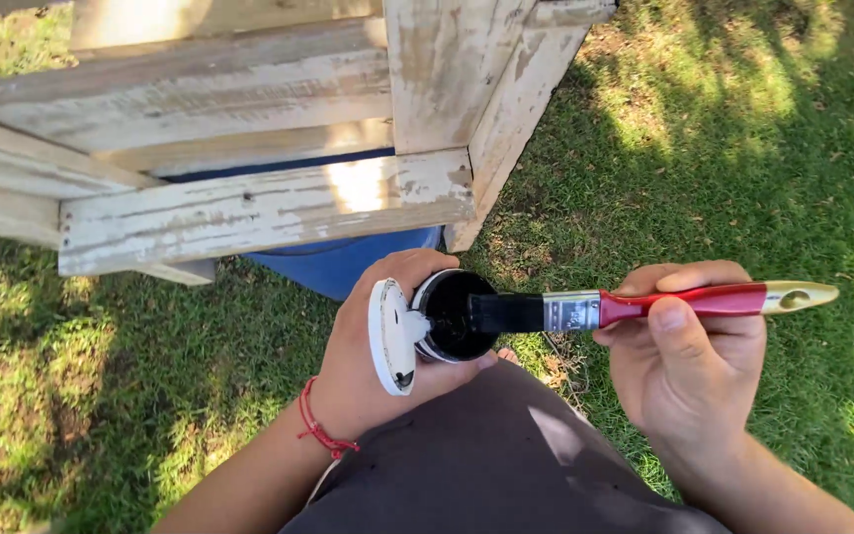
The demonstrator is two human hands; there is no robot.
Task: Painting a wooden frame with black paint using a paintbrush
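Two bare hands work close together above a patch of sunlit grass (743, 148). The left hand (373, 356) is wrapped around a small round container (452, 314), its fingers curled closed on the body so that the open mouth faces up and slightly to the side. The inside looks black and glossy. A white lid (390, 336) stands on edge at the container's left side, touching the rim and held against the hand. A red cord bracelet (320, 430) sits on the left wrist.

The right hand (689, 361) grips a paintbrush (644, 305) by its red handle, thumb on top and fingers closed underneath. The brush lies nearly level, pointing left. Its pale golden end sticks out past the hand on the right, a metal band follows the red part, and the black bristles reach into the container's mouth.

Beyond the hands stands a weathered wooden frame (249, 208) of whitish boards with flaking paint. A blue barrel (338, 262) shows beneath the boards, just behind the left hand. Dark fabric (486, 465), the person's own clothing, fills the lower middle between the forearms.
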